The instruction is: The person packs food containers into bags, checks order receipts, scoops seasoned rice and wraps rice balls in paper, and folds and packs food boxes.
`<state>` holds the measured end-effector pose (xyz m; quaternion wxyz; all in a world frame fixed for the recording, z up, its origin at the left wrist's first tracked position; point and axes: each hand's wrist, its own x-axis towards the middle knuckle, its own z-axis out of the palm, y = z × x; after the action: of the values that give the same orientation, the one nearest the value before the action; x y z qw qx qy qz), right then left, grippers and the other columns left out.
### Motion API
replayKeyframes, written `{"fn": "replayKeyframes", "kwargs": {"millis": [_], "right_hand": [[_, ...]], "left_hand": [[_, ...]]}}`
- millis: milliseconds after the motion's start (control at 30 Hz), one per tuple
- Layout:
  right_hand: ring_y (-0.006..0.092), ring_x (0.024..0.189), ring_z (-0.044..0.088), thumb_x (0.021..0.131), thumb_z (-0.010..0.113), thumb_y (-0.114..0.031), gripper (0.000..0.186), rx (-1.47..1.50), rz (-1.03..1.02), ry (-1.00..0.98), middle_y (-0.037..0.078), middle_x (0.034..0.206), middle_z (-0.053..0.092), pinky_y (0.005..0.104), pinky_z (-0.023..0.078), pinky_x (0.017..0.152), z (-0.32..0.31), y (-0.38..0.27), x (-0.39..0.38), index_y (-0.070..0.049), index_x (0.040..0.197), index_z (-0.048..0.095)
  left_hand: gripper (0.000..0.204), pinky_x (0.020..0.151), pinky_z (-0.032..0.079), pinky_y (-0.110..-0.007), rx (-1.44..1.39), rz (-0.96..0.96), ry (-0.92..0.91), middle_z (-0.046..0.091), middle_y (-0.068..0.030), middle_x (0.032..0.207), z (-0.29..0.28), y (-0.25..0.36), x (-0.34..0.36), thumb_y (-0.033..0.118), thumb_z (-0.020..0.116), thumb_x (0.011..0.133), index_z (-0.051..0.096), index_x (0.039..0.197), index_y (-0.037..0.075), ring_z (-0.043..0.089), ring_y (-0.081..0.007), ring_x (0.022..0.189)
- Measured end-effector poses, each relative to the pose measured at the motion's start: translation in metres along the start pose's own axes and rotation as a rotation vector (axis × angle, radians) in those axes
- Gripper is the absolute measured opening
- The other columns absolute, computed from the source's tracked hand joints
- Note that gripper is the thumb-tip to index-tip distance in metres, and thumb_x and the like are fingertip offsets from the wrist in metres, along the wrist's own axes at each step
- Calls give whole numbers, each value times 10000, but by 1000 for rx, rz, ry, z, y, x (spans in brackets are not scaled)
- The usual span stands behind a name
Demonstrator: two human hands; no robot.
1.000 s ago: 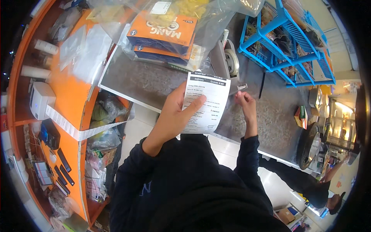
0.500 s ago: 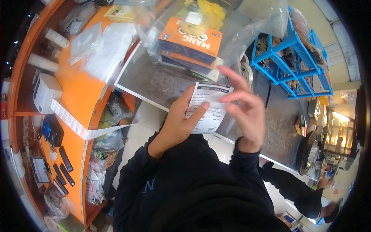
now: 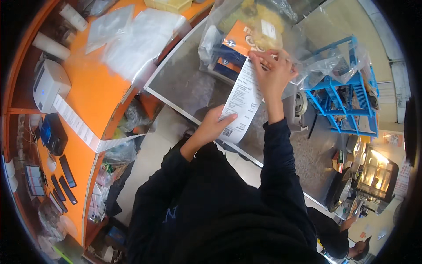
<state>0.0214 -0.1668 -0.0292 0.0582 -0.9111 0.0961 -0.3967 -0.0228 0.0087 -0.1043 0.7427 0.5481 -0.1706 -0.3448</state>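
A long white printed receipt [image 3: 244, 99] is stretched between my two hands, slanting from lower left to upper right. My left hand [image 3: 215, 125] pinches its lower end, with the thumb on top near a square code. At the upper end, my right hand [image 3: 274, 75] has its fingers closed on the paper, right against a clear plastic bag [image 3: 210, 48]. Whether those fingers also grip the bag's film cannot be made out. Inside the bag are orange and dark blue boxes [image 3: 237, 37] and a clear pack with yellow contents [image 3: 268, 33].
Left of me, an orange counter [image 3: 94, 99] carries clear plastic sheets [image 3: 132, 50], a white label printer [image 3: 52, 86] with a trailing strip, and several dark phone-like devices. A blue rack [image 3: 343, 83] stands on the grey table [image 3: 176, 70]. Another person [image 3: 332, 233] is at lower right.
The receipt has opened out to a longer strip. My right hand, loose beside it before, now grips its top end by the bag. The view has shifted.
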Motion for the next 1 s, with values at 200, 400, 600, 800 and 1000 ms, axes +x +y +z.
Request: {"fn": "replayKeyframes", "kwargs": {"millis": [200, 400, 600, 800, 1000], "right_hand": [[43, 571, 412, 660, 796, -246, 262, 481, 358, -51, -72, 658, 453, 204, 316, 540, 32, 3, -3, -115, 724, 578], [86, 581, 477, 852, 607, -218, 181, 313, 105, -109, -20, 709, 580, 232, 387, 526, 27, 31, -3, -159, 1000, 692], [178, 800, 563, 916, 499, -239, 268, 316, -80, -71, 91, 921, 631, 312, 448, 722, 1, -11, -15, -83, 1087, 634], [188, 849, 508, 837, 575, -109, 210, 879, 77, -572, 84, 951, 575, 330, 402, 792, -6, -163, -98, -40, 1034, 593], [275, 1129, 463, 719, 722, -185, 617, 1008, -221, -1124, 169, 1190, 490, 355, 373, 936, 89, -300, -231, -18, 1239, 435]], "left_hand": [[269, 755, 459, -260, 17, -135, 146, 627, -73, 963, 3, -13, -9, 160, 567, 875, 552, 1078, -15, 565, -100, 856], [371, 754, 476, -323, 284, -46, 169, 631, -114, 944, 13, -51, -41, 241, 585, 861, 526, 1118, -21, 600, -173, 864], [299, 768, 464, -305, 321, -113, 567, 607, -120, 1029, -51, -64, -147, 168, 583, 849, 538, 1111, 31, 591, -187, 922], [566, 856, 411, -353, 985, 184, 1653, 541, -166, 1064, -202, -39, -249, 112, 695, 736, 418, 1209, -29, 518, -263, 1005], [635, 810, 436, -292, 255, 263, 1504, 583, -134, 984, -330, -15, -268, 87, 709, 740, 356, 1256, -26, 557, -167, 908]]}}
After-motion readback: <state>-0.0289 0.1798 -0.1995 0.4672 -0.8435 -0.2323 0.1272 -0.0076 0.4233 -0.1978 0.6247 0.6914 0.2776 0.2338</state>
